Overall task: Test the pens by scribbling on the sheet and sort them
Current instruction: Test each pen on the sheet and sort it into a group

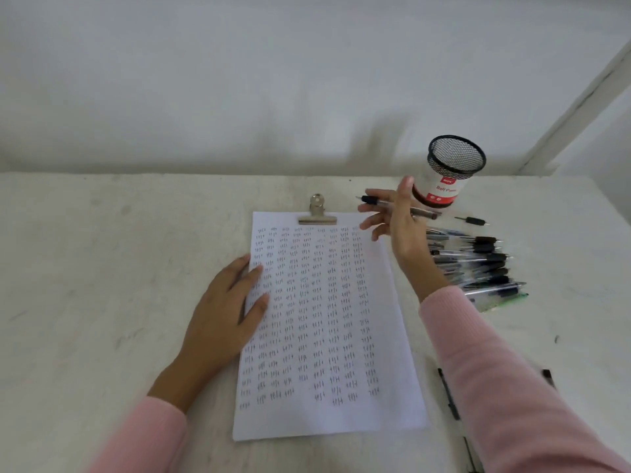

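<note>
Two pink sleeves (495, 370) are seen stretched over a pale counter (102, 268), where a dark pen (449, 394) lies beside the near right edge of the sheet (327, 414). The sheet, filled almost to its foot with rows of short test marks, is pressed flat at its left edge by the left grip (225, 312). Its fingers are laid out straight and nothing is grasped. Farther out, the right grip (396, 220) is raised over the sheet's top right corner. One pen (379, 202) is held crosswise in it, pinched between thumb and fingers, dark end pointing left. A heap of pens (478, 264) is spread on the counter just right of that wrist. A metal clip (317, 211) is clamped on the sheet's top edge, and a small loose pen part (473, 220) lies beyond the heap. A mesh pen holder (447, 172) is stood just behind the raised fingers.

The held pen is judged to be somewhere between testing and sorting. Trouble could be caused by the light pinch, from which the pen might be dropped into the heap and lost among the others. The holder, so near the fingers, might be knocked over by a careless sweep. A fresh scribble might also be missed on so crowded a sheet.
</note>
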